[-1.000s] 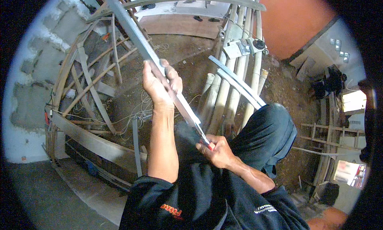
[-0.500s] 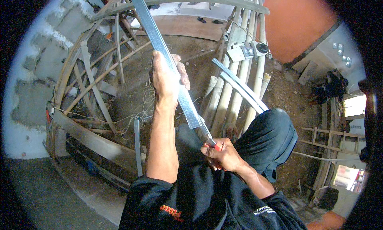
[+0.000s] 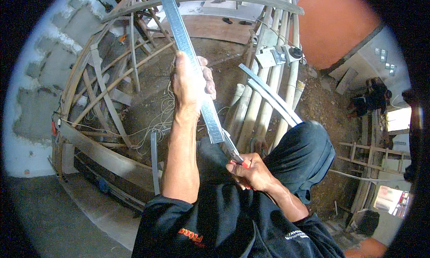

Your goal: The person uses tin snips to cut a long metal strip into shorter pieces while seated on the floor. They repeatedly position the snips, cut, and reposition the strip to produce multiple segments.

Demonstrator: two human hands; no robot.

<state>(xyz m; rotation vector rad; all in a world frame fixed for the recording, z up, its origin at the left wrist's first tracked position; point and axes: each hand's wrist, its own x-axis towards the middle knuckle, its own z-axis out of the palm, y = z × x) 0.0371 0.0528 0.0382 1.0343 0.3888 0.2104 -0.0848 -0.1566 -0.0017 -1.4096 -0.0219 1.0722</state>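
Observation:
My left hand (image 3: 190, 81) is closed round a long galvanized metal profile (image 3: 171, 11), which runs from the top of the view down towards my lap. Its lower end is beside my right hand (image 3: 251, 172). That hand is closed on the red handles of tin snips (image 3: 231, 147). The snips' metal jaws lie along the right edge of the profile's end; whether they bite into it I cannot tell. Another pair of metal strips (image 3: 268, 96) rests over the bamboo poles, reaching to my bent right knee (image 3: 302, 146).
Thick bamboo poles (image 3: 262, 112) extend ahead, with a pale device (image 3: 268, 57) on them. Timber framing (image 3: 103, 81) and tangled cable (image 3: 156, 126) are at left. A short metal strip (image 3: 155, 161) stands by my left forearm. At far right a person (image 3: 371, 99) bends over.
The profile's upper part has swung a little to the right, and my left hand with it. The snips stay at its lower end, their jaws looking slightly wider apart.

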